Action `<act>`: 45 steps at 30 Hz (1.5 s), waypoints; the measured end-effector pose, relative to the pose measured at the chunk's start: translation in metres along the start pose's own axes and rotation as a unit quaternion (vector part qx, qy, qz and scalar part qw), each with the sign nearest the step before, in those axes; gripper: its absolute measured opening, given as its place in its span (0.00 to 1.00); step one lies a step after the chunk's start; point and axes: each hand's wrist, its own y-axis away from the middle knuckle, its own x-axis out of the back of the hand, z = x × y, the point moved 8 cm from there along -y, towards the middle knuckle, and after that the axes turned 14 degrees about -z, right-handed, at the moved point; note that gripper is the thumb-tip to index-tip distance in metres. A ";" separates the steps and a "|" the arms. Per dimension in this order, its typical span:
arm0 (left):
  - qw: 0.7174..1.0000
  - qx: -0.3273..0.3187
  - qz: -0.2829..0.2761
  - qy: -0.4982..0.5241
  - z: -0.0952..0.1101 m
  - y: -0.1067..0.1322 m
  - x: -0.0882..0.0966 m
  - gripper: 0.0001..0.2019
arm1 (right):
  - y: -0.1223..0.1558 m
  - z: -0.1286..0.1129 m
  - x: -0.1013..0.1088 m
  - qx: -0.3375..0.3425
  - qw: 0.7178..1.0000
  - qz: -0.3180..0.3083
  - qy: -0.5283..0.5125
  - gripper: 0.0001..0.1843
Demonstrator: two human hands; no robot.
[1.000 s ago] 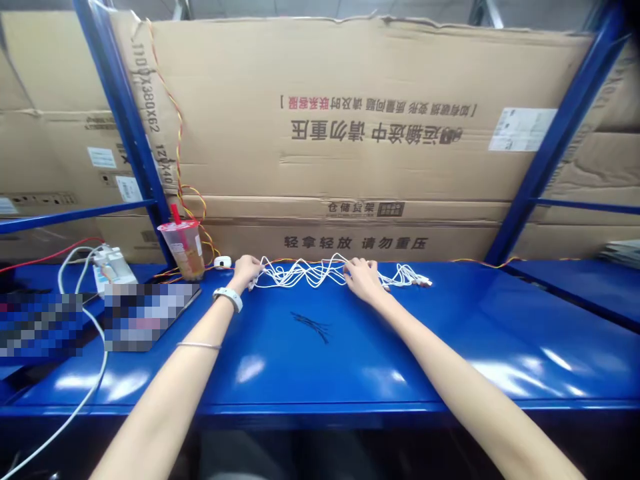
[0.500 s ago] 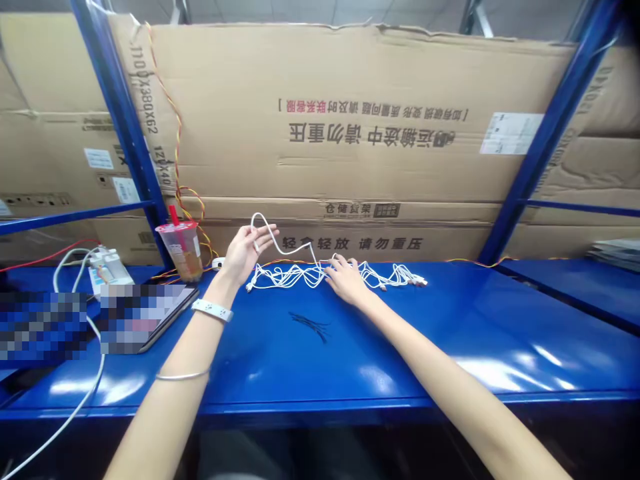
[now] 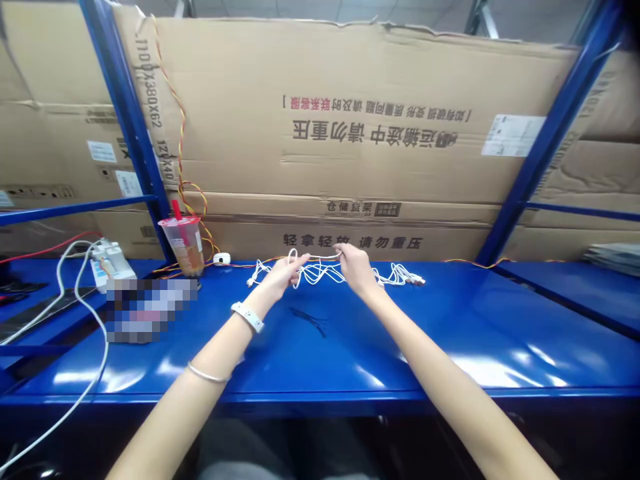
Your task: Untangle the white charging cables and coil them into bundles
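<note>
A tangle of white cables (image 3: 395, 274) lies along the back of the blue metal shelf (image 3: 350, 347). My left hand (image 3: 283, 273) and my right hand (image 3: 354, 265) are both raised a little above the shelf, each pinching one white cable (image 3: 320, 256) that runs between them. The rest of the cables trail down onto the shelf behind and beside my hands. A white band sits on my left wrist.
A plastic drink cup with a red straw (image 3: 183, 244) stands at the back left beside a blue upright. A white adapter box (image 3: 111, 262) with cords lies further left. Small black ties (image 3: 310, 319) lie mid-shelf. Large cardboard boxes (image 3: 360, 120) wall off the back.
My left hand came down and right from its raised spot by the cup, towards the right hand. My right hand lifted off the pile, and both now hold one cable stretched between them.
</note>
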 end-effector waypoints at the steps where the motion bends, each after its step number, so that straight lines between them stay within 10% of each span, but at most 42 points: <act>1: 1.000 0.018 0.003 0.006 -0.008 -0.002 -0.006 0.16 | 0.003 -0.007 0.001 0.009 1.000 0.016 -0.023 0.20; 15: 0.985 0.009 0.056 0.164 -0.026 0.002 -0.006 0.11 | 0.044 -0.104 -0.043 0.334 0.935 -0.054 0.105 0.16; 21: 0.989 -0.017 0.044 0.142 -0.016 0.004 0.001 0.05 | 0.025 -0.042 -0.019 0.097 0.991 -0.026 0.091 0.19; 30: 0.982 -0.107 0.060 0.145 -0.004 0.000 0.015 0.13 | 0.020 0.055 -0.005 -0.078 0.975 -0.101 0.181 0.16; 45: 0.987 -0.134 -0.065 0.065 -0.011 0.006 -0.051 0.17 | 0.021 0.005 0.043 0.064 0.973 0.143 -0.171 0.14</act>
